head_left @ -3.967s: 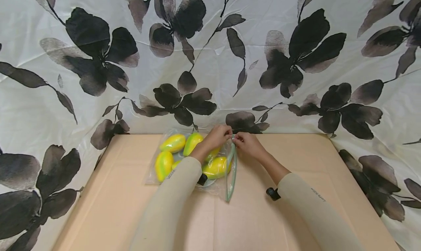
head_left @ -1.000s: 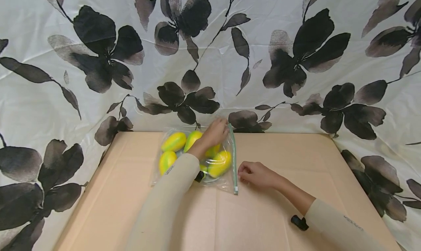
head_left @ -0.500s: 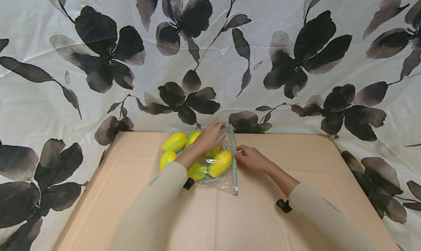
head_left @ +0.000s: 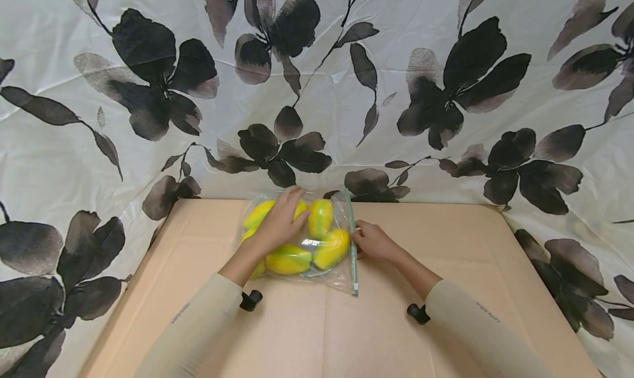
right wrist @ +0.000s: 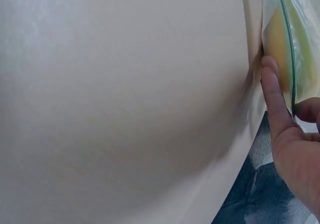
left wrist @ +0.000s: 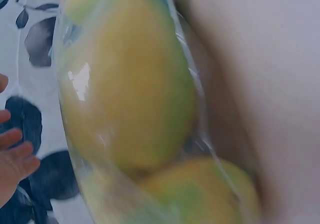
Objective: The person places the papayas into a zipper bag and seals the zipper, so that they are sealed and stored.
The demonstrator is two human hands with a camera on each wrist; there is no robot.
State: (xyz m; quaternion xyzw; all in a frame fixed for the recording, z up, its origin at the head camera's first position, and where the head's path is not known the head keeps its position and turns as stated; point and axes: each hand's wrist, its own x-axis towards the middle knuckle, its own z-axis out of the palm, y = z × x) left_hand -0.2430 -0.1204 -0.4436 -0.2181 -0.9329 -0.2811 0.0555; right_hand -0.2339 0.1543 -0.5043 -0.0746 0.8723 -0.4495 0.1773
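Note:
A clear zip bag [head_left: 338, 280] lies at the table's far edge with several yellow-green mangoes [head_left: 333, 248] inside. Its green zip strip [head_left: 354, 270] runs down the right side, with a small white slider at the near end. My left hand [head_left: 281, 223] is over the bag's left half, fingers extended, hiding some of the fruit. In the left wrist view its fingers [left wrist: 15, 159] appear apart from the bulging bag. My right hand [head_left: 375, 240] pinches the zip strip midway along, thumb and fingers on opposite sides of the strip in the right wrist view.
The tan table [head_left: 406, 334] extends toward me and to both sides of the bag. A white cloth with dark flowers [head_left: 366, 64] hangs behind the far edge and surrounds the sides. Black wrist cameras [head_left: 251, 300] sit below each wrist.
My left hand has left the zip strip's far end and moved left over the mangoes. The right hand, earlier also at that far end, now grips the strip's middle. The strip lies straighter.

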